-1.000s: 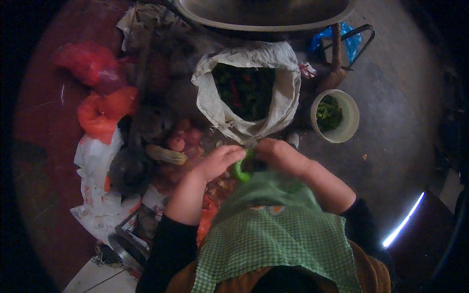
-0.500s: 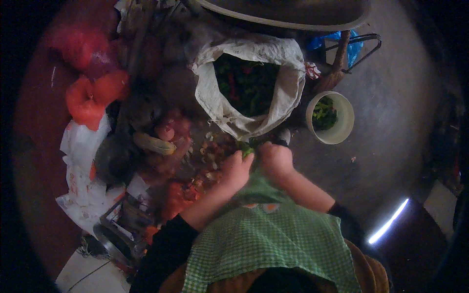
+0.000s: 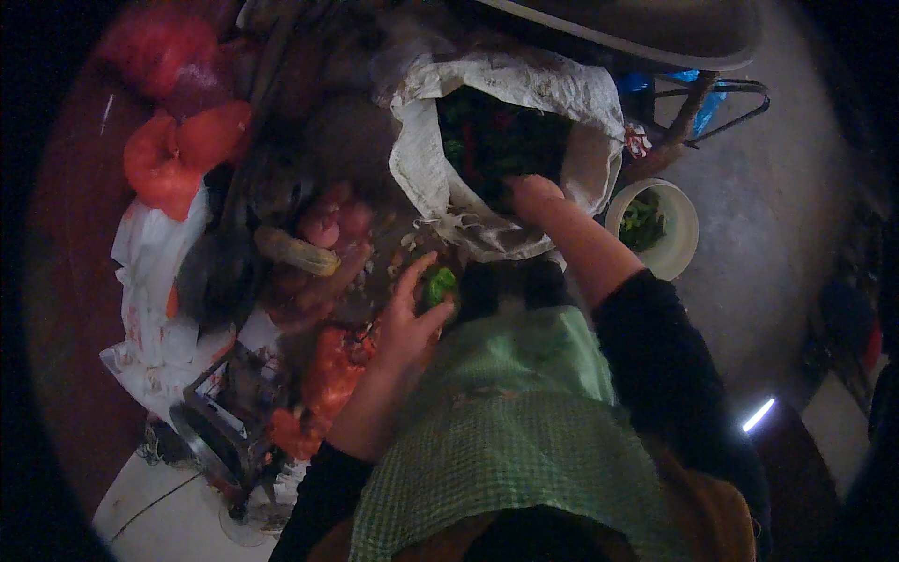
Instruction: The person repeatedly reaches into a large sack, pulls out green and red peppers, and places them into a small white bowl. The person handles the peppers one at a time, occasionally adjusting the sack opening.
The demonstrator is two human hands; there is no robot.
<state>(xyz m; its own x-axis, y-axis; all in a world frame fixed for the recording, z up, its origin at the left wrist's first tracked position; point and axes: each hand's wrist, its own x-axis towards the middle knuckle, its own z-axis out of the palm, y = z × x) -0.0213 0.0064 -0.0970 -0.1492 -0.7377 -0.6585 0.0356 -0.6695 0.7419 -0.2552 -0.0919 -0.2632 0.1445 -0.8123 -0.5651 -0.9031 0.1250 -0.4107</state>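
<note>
In my left hand (image 3: 405,323) is a bright green pepper (image 3: 439,285), cupped between thumb and fingers in front of my lap. My right hand (image 3: 537,199) reaches over the near rim of a white woven sack (image 3: 420,169) into its dark mouth. Its fingertips are lost in shadow, so whether they grip anything is hidden. Inside the sack lies a mass of dark green vegetables (image 3: 487,140) with a few red streaks among them. To the sack's right stands a pale round bucket (image 3: 681,242) with green pieces (image 3: 642,223) at its bottom.
A wheelbarrow-like tray (image 3: 646,42) overhangs the far side, with a bent metal leg (image 3: 693,117). On the left are orange-red bags (image 3: 178,155), a white plastic bag (image 3: 154,281), a long tan gourd (image 3: 298,253) and a reddish-orange bag (image 3: 328,384). A green checked apron (image 3: 487,450) covers my lap.
My hands were together in front of the sack and are now apart. The right has moved forward into the sack; the left has shifted left with the green pepper. The view has shifted slightly.
</note>
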